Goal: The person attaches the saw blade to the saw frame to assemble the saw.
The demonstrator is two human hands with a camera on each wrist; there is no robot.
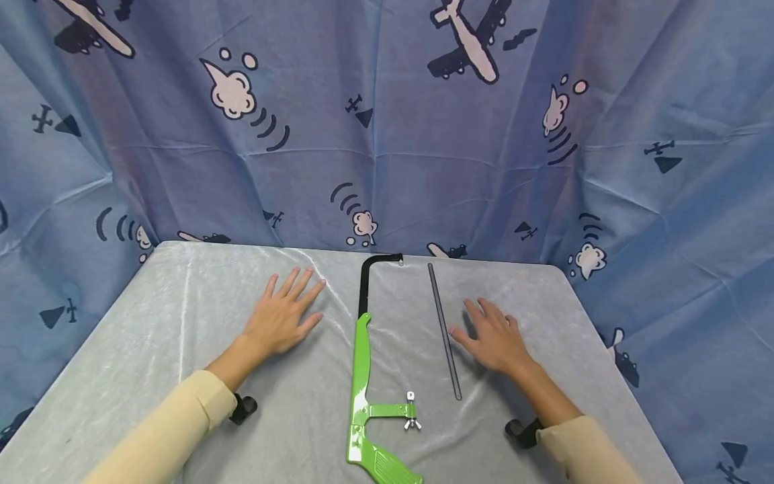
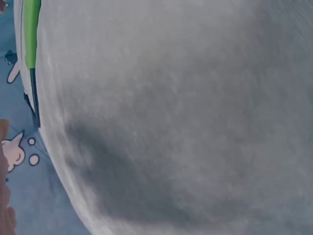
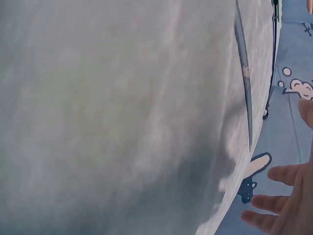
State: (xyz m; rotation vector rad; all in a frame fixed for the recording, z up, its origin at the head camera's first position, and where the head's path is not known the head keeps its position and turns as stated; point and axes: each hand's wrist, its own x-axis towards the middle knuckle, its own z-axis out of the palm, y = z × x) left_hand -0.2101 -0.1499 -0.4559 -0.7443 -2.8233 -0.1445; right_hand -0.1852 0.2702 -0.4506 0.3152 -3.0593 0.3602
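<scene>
A hacksaw frame with a green handle and black bow lies in the middle of the table, its handle toward me. A wing nut sits on its short green arm. To the right of it lies a separate dark saw blade, long and thin. My left hand is held left of the frame, fingers spread, holding nothing. My right hand hovers just right of the blade, fingers loosely bent, thumb near the blade's edge in the head view. The right wrist view shows the blade beside the right hand.
A pale grey velvety cloth covers the table. Behind and around it hangs a blue curtain printed with planes and clouds. Black straps with small devices sit on both wrists, below cream sleeves.
</scene>
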